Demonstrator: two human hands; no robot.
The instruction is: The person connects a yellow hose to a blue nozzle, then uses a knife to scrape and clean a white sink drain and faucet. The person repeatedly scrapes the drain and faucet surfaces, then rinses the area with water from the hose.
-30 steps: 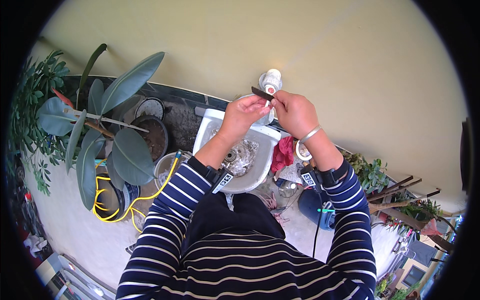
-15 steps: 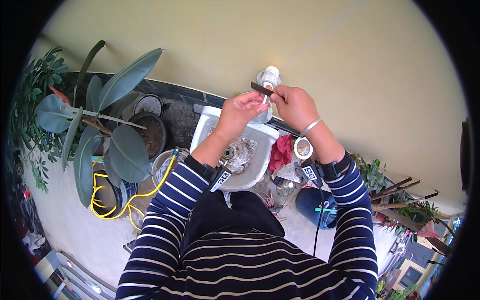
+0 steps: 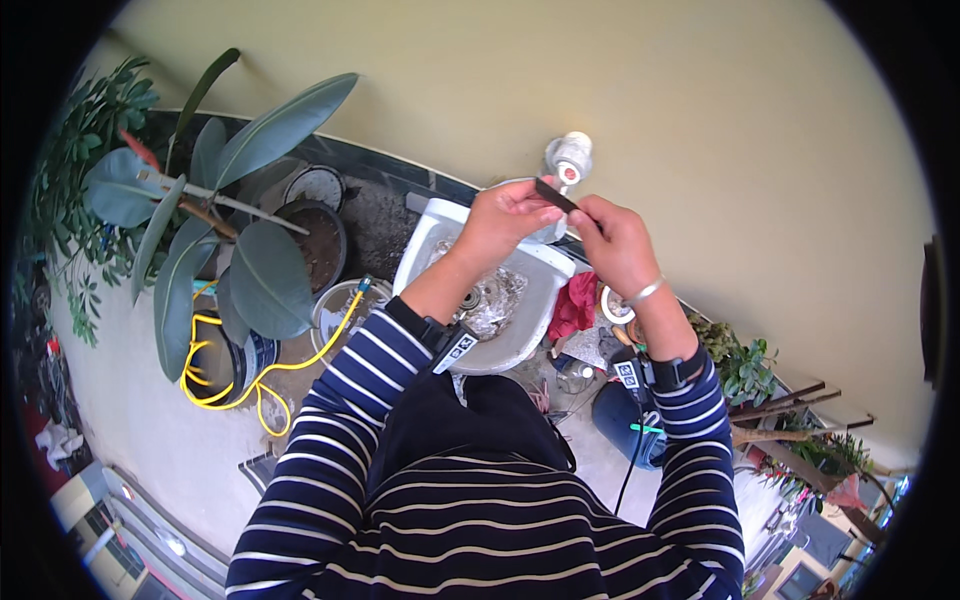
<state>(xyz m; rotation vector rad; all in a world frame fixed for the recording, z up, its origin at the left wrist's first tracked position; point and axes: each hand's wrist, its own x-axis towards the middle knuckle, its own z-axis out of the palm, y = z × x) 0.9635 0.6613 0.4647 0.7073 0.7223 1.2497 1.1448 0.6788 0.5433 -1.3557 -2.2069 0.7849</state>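
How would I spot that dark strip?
Start at the white sink by the cream wall. Above its far rim in view, the right hand holds the strip. It is flat, narrow and dark, unlike the pale fitting beyond it.

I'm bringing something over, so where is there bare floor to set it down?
The pale floor between the yellow hose and the white bundle looks bare. Right of the sink is crowded: red cloth, clear container.

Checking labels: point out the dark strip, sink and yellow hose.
Dark strip (image 3: 556, 195), head view: middle of its flat face.
Sink (image 3: 543, 292), head view: bare inner wall, right side.
Yellow hose (image 3: 353, 307), head view: stretch just below its connector.
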